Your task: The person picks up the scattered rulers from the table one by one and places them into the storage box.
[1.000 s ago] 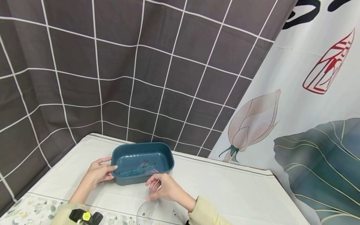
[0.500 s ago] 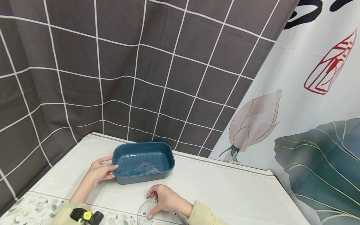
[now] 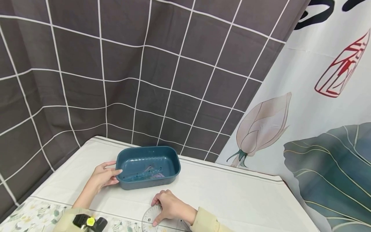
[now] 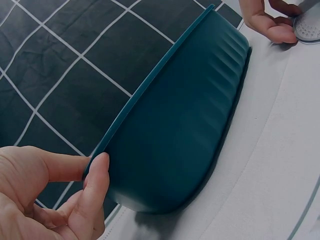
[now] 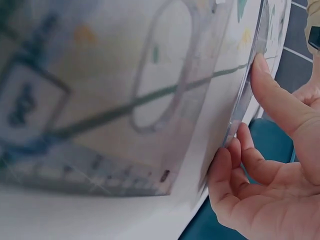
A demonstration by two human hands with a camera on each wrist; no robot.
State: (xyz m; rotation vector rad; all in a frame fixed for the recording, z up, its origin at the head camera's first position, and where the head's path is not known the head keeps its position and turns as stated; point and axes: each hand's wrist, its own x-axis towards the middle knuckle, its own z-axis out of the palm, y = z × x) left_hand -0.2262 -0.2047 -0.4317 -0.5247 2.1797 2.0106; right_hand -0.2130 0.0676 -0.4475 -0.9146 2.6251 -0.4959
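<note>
At its left end, the dark teal plastic basin (image 3: 150,184) is held by my left hand (image 3: 102,176), thumb and fingers pinching the rim, as the left wrist view shows up close. Near the table's front, my right hand (image 3: 171,206) grips a clear round protractor (image 3: 147,219). Its thumb lies on one side and curled fingers are at the far edge in the right wrist view. The protractor is flat, partly under that hand. Bluish and pinkish see-through items (image 3: 143,174) lie inside the basin.
A clear triangular set square (image 5: 165,115) lies beside the protractor, mostly under the right forearm. White cloth (image 3: 226,196) covers the table, with a floral strip (image 3: 37,214) at the front. A dark checked curtain (image 3: 121,64) hangs behind.
My right hand has come down from beside the basin's front toward the table's front edge and taken hold of the protractor. The left hand stays on the basin rim.
</note>
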